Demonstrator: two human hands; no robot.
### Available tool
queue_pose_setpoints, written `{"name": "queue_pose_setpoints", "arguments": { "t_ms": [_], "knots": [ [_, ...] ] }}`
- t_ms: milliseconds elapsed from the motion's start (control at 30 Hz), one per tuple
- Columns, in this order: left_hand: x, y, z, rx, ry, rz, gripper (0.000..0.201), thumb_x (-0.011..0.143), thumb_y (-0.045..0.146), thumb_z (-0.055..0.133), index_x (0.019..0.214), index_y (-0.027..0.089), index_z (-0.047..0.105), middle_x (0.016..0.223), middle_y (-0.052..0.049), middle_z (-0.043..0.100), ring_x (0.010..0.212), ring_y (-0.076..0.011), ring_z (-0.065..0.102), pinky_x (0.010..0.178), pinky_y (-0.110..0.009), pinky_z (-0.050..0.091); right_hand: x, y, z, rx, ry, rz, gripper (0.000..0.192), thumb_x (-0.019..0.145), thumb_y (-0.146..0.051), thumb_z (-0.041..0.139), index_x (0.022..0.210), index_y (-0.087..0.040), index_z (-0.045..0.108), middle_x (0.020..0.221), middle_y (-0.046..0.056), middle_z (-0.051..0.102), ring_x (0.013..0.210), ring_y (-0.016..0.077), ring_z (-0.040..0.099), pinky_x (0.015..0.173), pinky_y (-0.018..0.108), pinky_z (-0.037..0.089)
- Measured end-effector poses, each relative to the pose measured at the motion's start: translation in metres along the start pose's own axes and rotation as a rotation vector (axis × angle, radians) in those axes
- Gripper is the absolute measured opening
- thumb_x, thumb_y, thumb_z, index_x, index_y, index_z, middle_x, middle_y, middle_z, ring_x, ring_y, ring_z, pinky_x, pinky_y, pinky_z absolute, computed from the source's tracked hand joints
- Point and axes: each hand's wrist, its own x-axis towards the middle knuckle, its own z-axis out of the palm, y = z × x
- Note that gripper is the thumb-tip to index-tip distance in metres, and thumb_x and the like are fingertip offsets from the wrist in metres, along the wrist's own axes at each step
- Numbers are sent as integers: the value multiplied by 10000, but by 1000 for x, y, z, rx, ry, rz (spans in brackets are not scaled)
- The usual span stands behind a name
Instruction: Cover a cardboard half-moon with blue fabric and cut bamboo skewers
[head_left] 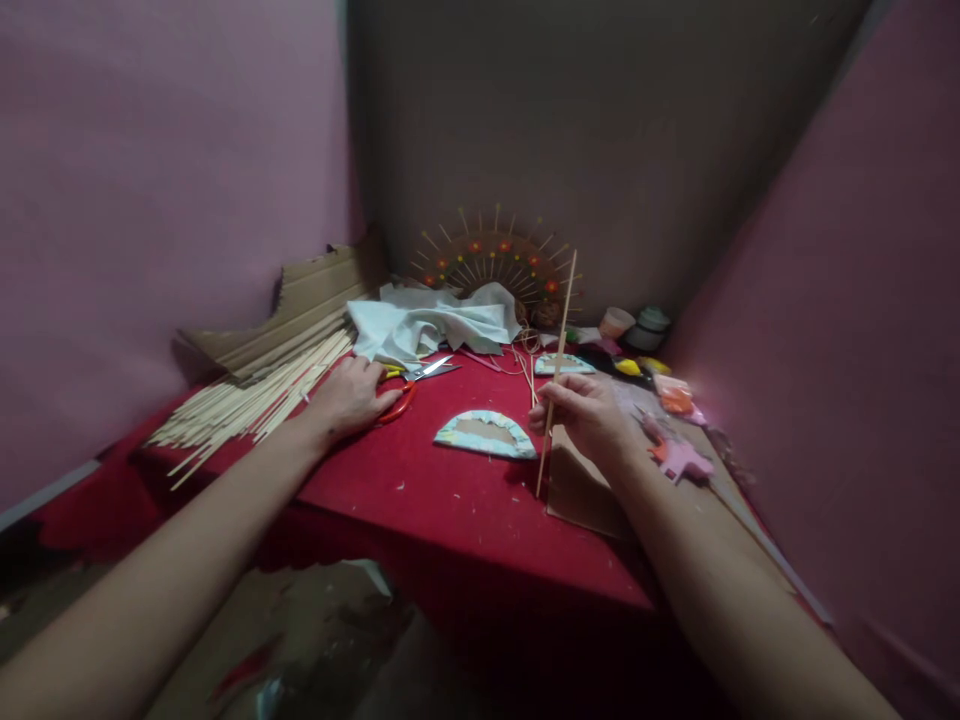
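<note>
My right hand (581,410) grips a thin wooden stick (568,310) between thumb and fingers, holding it nearly upright over the red cloth. Low on the left, my left hand (351,397) rests with its thumb apart from the fingers, against the handle of a pair of scissors (409,395) with orange and yellow grips. The blades lie spread, pointing away to the right. Between the hands sits a half-round cardboard piece (484,434) edged with pale blue wrapping. Beside the left hand, a heap of similar sticks (247,405) fans out.
Torn cardboard (307,295) leans behind the sticks. Crumpled pale cloth (439,320) lies at the back, before a fan-shaped decoration (491,262). Another half-round piece (564,364) is farther off. Right of it are coloured packets (675,395), a pink glue gun-like object (682,460) and flat cardboard (585,490).
</note>
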Motion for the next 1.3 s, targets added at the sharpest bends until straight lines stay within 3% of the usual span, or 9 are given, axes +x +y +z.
{"name": "queue_pose_setpoints", "arguments": {
  "t_ms": [567, 1300],
  "knots": [
    [0, -2, 2, -2, 49, 21, 488, 852, 533, 425, 949, 108, 644, 940, -167, 631, 933, -306, 561, 869, -408, 439, 2, 1, -3, 65, -12, -9, 171, 757, -309, 713, 732, -161, 630, 582, 37, 710, 518, 170, 679, 538, 288, 575],
    [-3, -3, 5, -52, 55, -85, 458, 824, 559, 477, 974, 149, 616, 936, -140, 645, 927, -291, 600, 829, -391, 459, -1, 1, 1, 51, -19, 34, 206, 722, -328, 740, 704, -158, 625, 556, 42, 688, 522, 179, 670, 528, 280, 548]
  ]
}}
